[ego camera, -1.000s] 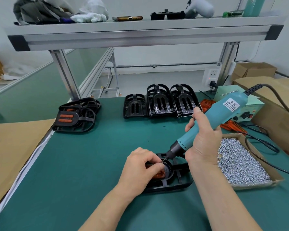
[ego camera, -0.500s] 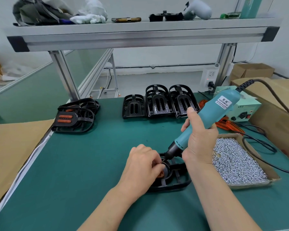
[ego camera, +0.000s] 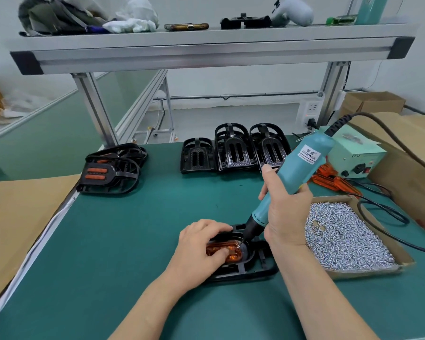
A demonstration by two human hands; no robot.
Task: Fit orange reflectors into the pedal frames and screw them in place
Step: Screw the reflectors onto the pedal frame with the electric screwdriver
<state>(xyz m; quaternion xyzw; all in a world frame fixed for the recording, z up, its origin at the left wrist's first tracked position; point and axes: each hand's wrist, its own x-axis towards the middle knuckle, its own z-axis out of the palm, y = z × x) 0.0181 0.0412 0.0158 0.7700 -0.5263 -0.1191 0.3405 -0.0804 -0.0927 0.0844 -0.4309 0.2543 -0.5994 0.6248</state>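
The orange translucent plastic reflector (ego camera: 233, 252) sits in the pocket of a black plastic pedal frame (ego camera: 258, 266). The frame lies flat on the green surface (ego camera: 133, 241) at lower centre of the view. The left hand (ego camera: 201, 244) curls over it, its grip clamped on the reflector with the thumb pressing on top. Just to the right, the right hand (ego camera: 285, 212) has its grip wrapped round a tilted teal corded electric screwdriver (ego camera: 302, 165), whose bit tip touches the reflector's right end. At lower right, an open cardboard box (ego camera: 368, 272) holds silver screws (ego camera: 341, 239). Three empty black pedal frames (ego camera: 233, 148) stand in a row at upper centre. A stack of fitted frames (ego camera: 111, 170) lies at centre left.
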